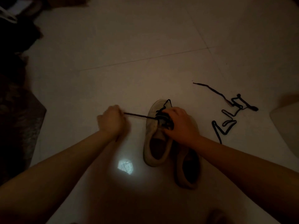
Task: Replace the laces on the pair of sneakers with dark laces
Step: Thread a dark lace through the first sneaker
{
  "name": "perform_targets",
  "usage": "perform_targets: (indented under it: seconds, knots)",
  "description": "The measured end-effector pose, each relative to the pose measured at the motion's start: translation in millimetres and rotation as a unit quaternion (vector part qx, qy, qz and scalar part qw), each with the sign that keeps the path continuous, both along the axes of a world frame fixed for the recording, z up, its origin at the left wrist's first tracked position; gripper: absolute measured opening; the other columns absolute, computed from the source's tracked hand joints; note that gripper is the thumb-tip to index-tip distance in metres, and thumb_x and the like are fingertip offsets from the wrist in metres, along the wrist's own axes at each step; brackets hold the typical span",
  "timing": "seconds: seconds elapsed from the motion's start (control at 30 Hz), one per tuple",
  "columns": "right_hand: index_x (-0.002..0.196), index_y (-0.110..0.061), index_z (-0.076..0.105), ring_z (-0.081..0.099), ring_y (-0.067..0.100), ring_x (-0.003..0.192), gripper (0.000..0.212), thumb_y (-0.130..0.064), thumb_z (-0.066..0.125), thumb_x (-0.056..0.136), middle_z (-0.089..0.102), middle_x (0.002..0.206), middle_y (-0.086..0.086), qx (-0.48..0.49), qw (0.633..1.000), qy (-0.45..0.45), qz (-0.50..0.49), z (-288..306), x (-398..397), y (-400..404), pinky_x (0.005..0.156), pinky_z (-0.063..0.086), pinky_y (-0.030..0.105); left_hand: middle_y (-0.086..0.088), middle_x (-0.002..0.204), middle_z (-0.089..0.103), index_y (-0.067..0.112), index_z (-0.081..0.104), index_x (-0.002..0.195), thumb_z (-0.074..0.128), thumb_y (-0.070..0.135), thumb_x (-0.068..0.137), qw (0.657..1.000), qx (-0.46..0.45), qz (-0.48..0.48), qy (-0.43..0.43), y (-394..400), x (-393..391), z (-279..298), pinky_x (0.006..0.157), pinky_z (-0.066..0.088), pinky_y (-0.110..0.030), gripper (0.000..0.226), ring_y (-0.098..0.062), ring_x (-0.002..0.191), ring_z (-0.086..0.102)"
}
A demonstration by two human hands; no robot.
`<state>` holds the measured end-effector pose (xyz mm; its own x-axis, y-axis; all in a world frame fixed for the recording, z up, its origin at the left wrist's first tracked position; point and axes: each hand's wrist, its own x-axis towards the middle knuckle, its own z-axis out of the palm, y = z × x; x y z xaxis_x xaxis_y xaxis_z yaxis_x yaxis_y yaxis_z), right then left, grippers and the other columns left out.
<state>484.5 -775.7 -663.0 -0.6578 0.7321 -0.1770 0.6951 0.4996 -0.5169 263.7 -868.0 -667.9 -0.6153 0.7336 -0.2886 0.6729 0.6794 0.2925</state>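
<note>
Two pale sneakers stand side by side on the dim tiled floor, toes pointing away from me. The left sneaker (152,126) has a dark lace (137,115) threaded through its eyelets. My left hand (111,121) grips one end of that lace, which stretches taut out to the left. My right hand (179,125) rests on the shoe's tongue area, fingers curled around the lacing. The right sneaker (187,168) lies partly under my right forearm. A second dark lace (229,113) lies loose and kinked on the floor to the right.
A dark patterned rug (19,123) borders the floor on the left. Dark clutter sits at the top left corner. A pale object (286,126) stands at the right edge. A bright patch of light (125,165) reflects off the tiles near the shoes.
</note>
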Motion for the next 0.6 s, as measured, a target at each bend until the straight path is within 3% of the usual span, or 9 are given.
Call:
perform_targets:
  seconds: [0.1, 0.13, 0.2, 0.27, 0.37, 0.43, 0.53, 0.6]
  knots:
    - [0.129, -0.022, 0.048, 0.039, 0.02, 0.119, 0.063, -0.029, 0.074, 0.072, 0.043, 0.13, 0.004, -0.017, 0.999, 0.029, -0.035, -3, 3, 0, 0.093, 0.033, 0.023, -0.008, 0.108, 0.062, 0.018, 0.059, 0.097, 0.045, 0.034, 0.088, 0.99, -0.141, -0.019, 0.025, -19, -14, -7, 0.091, 0.033, -0.037, 0.023, -0.03, 0.109, 0.052]
    - [0.128, -0.022, 0.048, 0.041, 0.019, 0.117, 0.062, -0.029, 0.074, 0.072, 0.042, 0.129, 0.003, -0.02, 0.998, 0.038, -0.042, -3, 2, -1, 0.091, 0.035, 0.024, -0.005, 0.108, 0.063, 0.02, 0.061, 0.098, 0.039, 0.037, 0.084, 0.989, -0.135, -0.056, 0.036, -23, -10, -7, 0.091, 0.032, -0.036, 0.031, -0.029, 0.11, 0.051]
    - [0.128, -0.02, 0.048, 0.044, 0.019, 0.114, 0.062, -0.026, 0.074, 0.073, 0.043, 0.128, 0.004, -0.028, 0.997, 0.052, -0.052, -3, 0, -2, 0.088, 0.038, 0.025, 0.0, 0.112, 0.064, 0.023, 0.064, 0.106, 0.032, 0.04, 0.074, 0.99, -0.025, -0.133, 0.027, -22, 6, -4, 0.09, 0.03, -0.036, 0.048, -0.027, 0.112, 0.05]
    - [0.13, -0.018, 0.046, 0.045, 0.021, 0.114, 0.064, -0.023, 0.073, 0.073, 0.042, 0.128, 0.006, -0.039, 0.996, 0.061, -0.057, -4, -3, -4, 0.088, 0.04, 0.026, 0.002, 0.116, 0.064, 0.025, 0.062, 0.116, 0.032, 0.044, 0.078, 0.975, 0.072, -0.21, -0.011, -7, 28, 4, 0.09, 0.029, -0.035, 0.052, -0.025, 0.115, 0.051]
    - [0.134, -0.017, 0.044, 0.046, 0.024, 0.115, 0.066, -0.023, 0.072, 0.075, 0.042, 0.13, 0.008, -0.041, 0.996, 0.061, -0.057, -5, -6, -5, 0.091, 0.045, 0.033, 0.003, 0.118, 0.061, 0.027, 0.054, 0.125, 0.045, 0.04, 0.091, 0.957, 0.068, -0.282, 0.008, 18, 63, 12, 0.089, 0.026, -0.035, 0.038, -0.021, 0.115, 0.049]
    - [0.136, -0.016, 0.042, 0.045, 0.024, 0.116, 0.068, -0.024, 0.072, 0.076, 0.04, 0.132, 0.009, -0.046, 0.995, 0.06, -0.06, -5, -6, -5, 0.092, 0.044, 0.031, 0.0, 0.111, 0.061, 0.022, 0.058, 0.115, 0.045, 0.032, 0.093, 0.967, 0.035, -0.251, 0.019, 27, 69, 10, 0.084, 0.026, -0.033, 0.027, -0.021, 0.107, 0.053]
    - [0.136, -0.018, 0.041, 0.046, 0.021, 0.115, 0.07, -0.023, 0.073, 0.074, 0.04, 0.131, 0.008, -0.051, 0.994, 0.066, -0.066, -4, -3, -5, 0.089, 0.043, 0.026, -0.003, 0.103, 0.062, 0.016, 0.06, 0.101, 0.044, 0.027, 0.094, 0.981, 0.033, -0.189, -0.037, 26, 61, 3, 0.082, 0.032, -0.032, 0.02, -0.024, 0.099, 0.057]
    - [0.138, -0.019, 0.039, 0.047, 0.021, 0.115, 0.073, -0.022, 0.074, 0.073, 0.039, 0.131, 0.008, -0.056, 0.993, 0.071, -0.072, -4, -1, -4, 0.09, 0.044, 0.027, -0.004, 0.102, 0.062, 0.014, 0.058, 0.099, 0.042, 0.027, 0.094, 0.976, 0.028, -0.218, -0.012, 21, 58, 2, 0.082, 0.034, -0.033, 0.02, -0.026, 0.096, 0.057]
